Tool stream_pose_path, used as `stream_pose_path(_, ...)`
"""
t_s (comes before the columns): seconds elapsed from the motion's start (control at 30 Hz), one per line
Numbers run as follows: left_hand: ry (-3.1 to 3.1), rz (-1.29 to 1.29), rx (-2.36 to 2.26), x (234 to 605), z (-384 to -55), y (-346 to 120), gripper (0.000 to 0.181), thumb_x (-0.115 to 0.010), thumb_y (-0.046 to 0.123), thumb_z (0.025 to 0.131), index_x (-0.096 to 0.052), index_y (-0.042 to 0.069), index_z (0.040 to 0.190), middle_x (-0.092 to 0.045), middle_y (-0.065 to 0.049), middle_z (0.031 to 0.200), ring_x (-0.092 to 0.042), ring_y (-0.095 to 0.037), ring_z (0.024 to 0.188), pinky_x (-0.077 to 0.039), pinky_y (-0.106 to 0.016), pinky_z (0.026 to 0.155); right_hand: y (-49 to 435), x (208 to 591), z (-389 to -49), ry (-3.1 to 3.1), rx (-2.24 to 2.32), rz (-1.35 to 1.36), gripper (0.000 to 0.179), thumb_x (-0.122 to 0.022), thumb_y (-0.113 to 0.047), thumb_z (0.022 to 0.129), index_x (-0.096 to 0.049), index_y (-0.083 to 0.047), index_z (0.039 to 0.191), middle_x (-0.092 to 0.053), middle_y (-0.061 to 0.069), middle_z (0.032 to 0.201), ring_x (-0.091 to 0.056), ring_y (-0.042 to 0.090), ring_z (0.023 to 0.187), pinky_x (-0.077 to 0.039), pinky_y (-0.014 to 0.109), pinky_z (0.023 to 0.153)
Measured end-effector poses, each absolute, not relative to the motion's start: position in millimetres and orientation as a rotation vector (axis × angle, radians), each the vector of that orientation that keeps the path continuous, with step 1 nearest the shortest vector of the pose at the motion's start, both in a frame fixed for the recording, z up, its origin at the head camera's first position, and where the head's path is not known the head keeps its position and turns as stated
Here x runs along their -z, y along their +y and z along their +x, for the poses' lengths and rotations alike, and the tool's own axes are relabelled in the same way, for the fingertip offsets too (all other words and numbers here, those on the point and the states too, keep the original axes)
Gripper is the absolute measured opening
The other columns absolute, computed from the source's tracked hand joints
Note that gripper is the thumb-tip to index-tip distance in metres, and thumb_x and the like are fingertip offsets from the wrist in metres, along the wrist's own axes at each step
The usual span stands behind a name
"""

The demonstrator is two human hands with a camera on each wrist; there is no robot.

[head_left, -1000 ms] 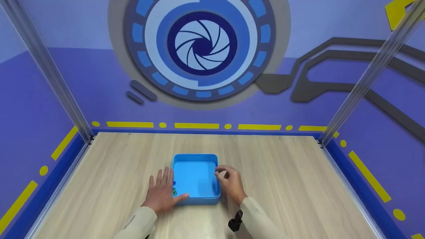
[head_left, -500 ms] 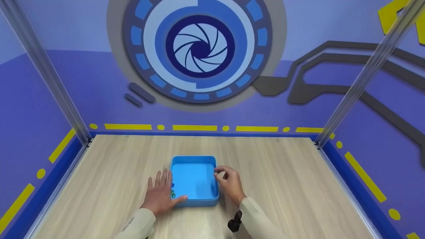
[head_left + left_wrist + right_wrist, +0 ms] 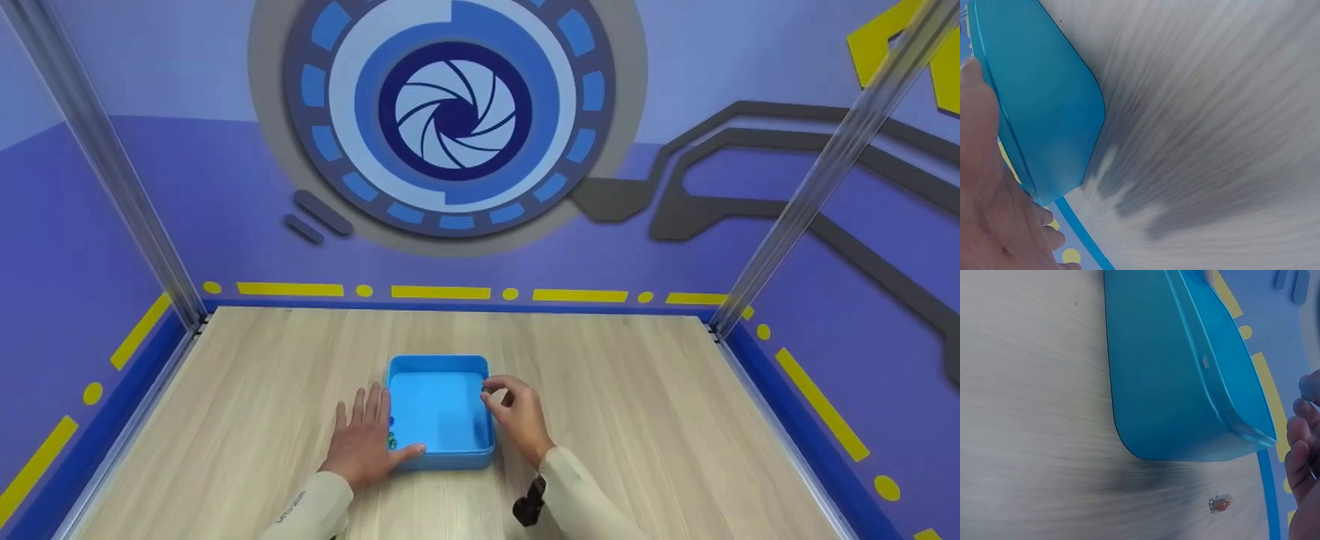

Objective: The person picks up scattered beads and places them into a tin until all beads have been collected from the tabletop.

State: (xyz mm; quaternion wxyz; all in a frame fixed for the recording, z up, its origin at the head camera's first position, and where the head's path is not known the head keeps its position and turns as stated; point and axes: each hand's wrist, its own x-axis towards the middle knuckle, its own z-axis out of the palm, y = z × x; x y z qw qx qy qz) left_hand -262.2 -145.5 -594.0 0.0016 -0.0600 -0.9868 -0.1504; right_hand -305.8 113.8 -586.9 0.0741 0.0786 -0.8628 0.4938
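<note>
A square light-blue plastic box (image 3: 442,460) stands on the wooden table. Several small green and blue marbles (image 3: 392,441) lie inside along its left wall, partly hidden by that wall and my left hand. My left hand (image 3: 365,448) rests against the box's left side, fingers straight and spread, thumb lying over the front rim. At the right rim, my right hand (image 3: 523,418) pinches a small dark, glassy piece (image 3: 484,389) between thumb and fingertips; it looks like a marble. A clear and red marble (image 3: 1220,503) lies on the table beside the box in the right wrist view.
Pale wooden tabletop (image 3: 637,420) surrounds the box. Blue printed panels (image 3: 225,187) enclose the table at the back and both sides, with metal posts (image 3: 787,180) at the back corners.
Both hands keep nearly the same place at the box, the right still pinching the small piece. The head view has shifted slightly.
</note>
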Motion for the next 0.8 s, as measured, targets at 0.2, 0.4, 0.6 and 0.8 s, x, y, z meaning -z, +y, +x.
stream_pose_path(0.2,-3.114,-0.183,0.447,592.7,-260.6,-144.8,0.114,-0.059,0.078,0.073,-0.025,0.003,0.152,-0.022,-0.019,0.160,-0.018,-0.042,0.148,-0.011,-0.066,0.115,110.7,587.4,-304.0,-2.557,-1.498,0.276,0.017,-0.069,-0.020,0.089,-0.070,-0.015,0.106,-0.068,-0.002,0.098,-0.053,0.009,0.074,-0.045,0.017,0.064)
stream_pose_path(0.4,-3.117,-0.200,0.458,591.8,-258.6,-145.2,0.114,-0.059,0.078,0.073,-0.025,0.002,0.152,-0.022,-0.019,0.160,-0.018,-0.043,0.147,-0.011,-0.066,0.115,106.2,586.6,-302.4,-2.561,-1.515,0.292,0.017,-0.069,-0.020,0.090,-0.070,-0.015,0.106,-0.068,-0.003,0.098,-0.053,0.009,0.074,-0.045,0.017,0.063)
stream_pose_path(0.6,-3.107,-0.184,0.438,590.9,-258.5,-145.5,0.114,-0.058,0.079,0.073,-0.024,0.005,0.153,-0.021,-0.016,0.161,-0.017,-0.042,0.148,-0.011,-0.064,0.116,101.0,583.9,-304.6,-2.576,-1.523,0.283,0.014,-0.069,-0.022,0.090,-0.069,-0.021,0.104,-0.068,-0.004,0.099,-0.055,0.011,0.077,-0.047,0.018,0.067)
stream_pose_path(0.8,-3.109,-0.177,0.466,590.6,-259.4,-145.1,0.115,-0.057,0.080,0.073,-0.022,0.006,0.153,-0.020,-0.016,0.161,-0.015,-0.041,0.149,-0.009,-0.064,0.117,97.3,582.9,-305.4,-2.562,-1.511,0.299,0.014,-0.069,-0.022,0.090,-0.069,-0.022,0.104,-0.068,-0.005,0.098,-0.056,0.012,0.079,-0.048,0.018,0.069)
